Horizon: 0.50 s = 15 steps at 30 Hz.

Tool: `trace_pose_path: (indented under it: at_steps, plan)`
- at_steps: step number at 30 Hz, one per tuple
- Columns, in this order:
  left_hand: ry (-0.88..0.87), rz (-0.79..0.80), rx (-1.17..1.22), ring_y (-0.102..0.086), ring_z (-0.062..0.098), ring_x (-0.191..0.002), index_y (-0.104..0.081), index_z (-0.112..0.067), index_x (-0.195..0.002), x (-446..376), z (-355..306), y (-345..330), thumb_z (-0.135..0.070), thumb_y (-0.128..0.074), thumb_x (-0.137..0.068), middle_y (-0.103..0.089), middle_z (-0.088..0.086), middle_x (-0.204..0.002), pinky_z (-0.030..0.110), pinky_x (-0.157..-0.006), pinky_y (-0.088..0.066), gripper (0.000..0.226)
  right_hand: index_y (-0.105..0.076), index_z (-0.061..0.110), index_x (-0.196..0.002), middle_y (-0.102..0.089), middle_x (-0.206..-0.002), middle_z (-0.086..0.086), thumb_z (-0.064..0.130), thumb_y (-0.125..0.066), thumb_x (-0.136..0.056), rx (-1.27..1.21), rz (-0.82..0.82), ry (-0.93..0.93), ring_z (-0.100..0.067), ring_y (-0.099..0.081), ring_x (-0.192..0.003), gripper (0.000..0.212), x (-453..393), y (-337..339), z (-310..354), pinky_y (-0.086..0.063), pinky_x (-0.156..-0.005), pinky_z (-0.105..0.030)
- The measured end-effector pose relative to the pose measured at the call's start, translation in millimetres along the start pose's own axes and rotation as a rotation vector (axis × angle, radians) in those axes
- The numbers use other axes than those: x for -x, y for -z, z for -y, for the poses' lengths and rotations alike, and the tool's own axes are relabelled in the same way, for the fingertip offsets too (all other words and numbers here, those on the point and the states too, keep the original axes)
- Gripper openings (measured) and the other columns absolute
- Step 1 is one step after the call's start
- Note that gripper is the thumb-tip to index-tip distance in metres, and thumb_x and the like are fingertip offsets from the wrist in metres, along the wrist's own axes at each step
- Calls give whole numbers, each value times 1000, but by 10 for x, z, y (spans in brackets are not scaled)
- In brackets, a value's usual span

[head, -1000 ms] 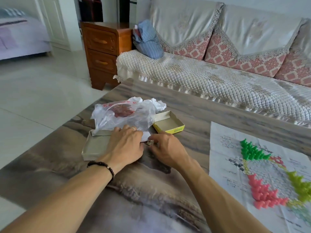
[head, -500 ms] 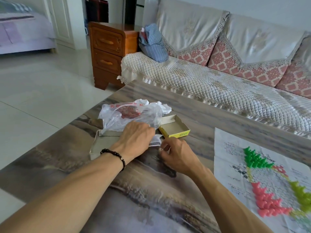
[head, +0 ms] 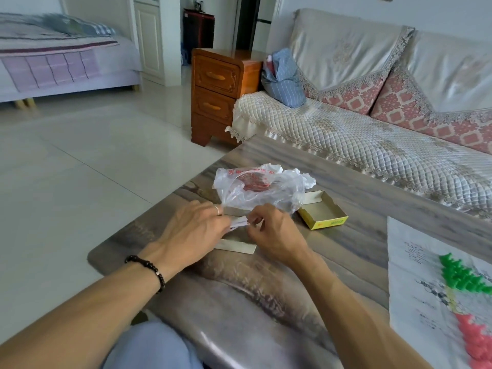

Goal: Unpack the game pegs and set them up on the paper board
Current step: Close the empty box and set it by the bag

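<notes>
I see my left hand (head: 195, 230) and right hand (head: 274, 233) both pinching a small white packet (head: 239, 222) between fingertips, plastic bag (head: 259, 189) just beyond them, paper board (head: 431, 265) — green pegs (head: 462, 276), pink pegs (head: 476, 339) — well right

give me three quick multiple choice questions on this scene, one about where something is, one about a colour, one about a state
1. Where is the yellow box?
A. on the sofa
B. on the table, right of the plastic bag
C. on the floor

2. What colour are the pegs nearest the paper board's top corner?
A. green
B. blue
C. black

3. What are the two hands doing?
A. resting flat
B. pinching a small white packet between them
C. lifting the board

Answers: 1 B, it sits on the table beside the plastic bag. 2 A, green pegs on the paper board. 3 B, left hand and right hand pinch the white packet.
</notes>
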<state>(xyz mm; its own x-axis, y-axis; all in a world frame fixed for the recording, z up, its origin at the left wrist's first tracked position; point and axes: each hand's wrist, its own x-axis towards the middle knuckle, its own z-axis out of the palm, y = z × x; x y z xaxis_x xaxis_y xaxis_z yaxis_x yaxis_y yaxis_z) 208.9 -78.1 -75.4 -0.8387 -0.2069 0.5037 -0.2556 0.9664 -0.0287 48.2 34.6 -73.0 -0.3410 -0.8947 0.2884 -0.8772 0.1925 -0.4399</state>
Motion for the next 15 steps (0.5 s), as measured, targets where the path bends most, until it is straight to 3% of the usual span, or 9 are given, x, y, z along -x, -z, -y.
trace_pose_path:
  at_steps: [4,7,11,15]
  plan:
    - [61,36,101,-54,17,-74,-70,-21,-77,90,24,-119,-38,-39,-93,-63,-5,-76,35,-64,-47,39,-68,15,-92,-55,-94,0,26,-64,-84,21,67,1,-16,-58,-74,14,-24,-40,-41,-49,-66,-30]
    - [173,161,234,-52,11,-92,-71,-20,-90,108,-17,-164,-54,-22,-92,-61,-7,-94,33,-74,-50,60,-68,15,-103,-56,-104,1,24,-61,-83,41,-33,-68,-20,-60,-79,24,21,78,-131,-49,-71,-32]
    - [176,251,331,-48,6,-99,-69,-17,-87,31,-138,-285,-63,-19,-88,-60,-7,-94,23,-79,-44,67,-64,10,-99,-57,-109,-7,18,-50,-85,311,-192,-297,-35,-61,-81,21,121,301,-420,-49,-61,-40]
    - [114,281,321,-50,9,-95,-67,-19,-83,-57,-351,-370,-59,-23,-90,-62,-7,-91,35,-78,-49,60,-58,14,-99,-50,-121,-5,29,-43,-88,416,1,-497,-35,-59,-89,24,239,448,-767,-42,-64,-36]
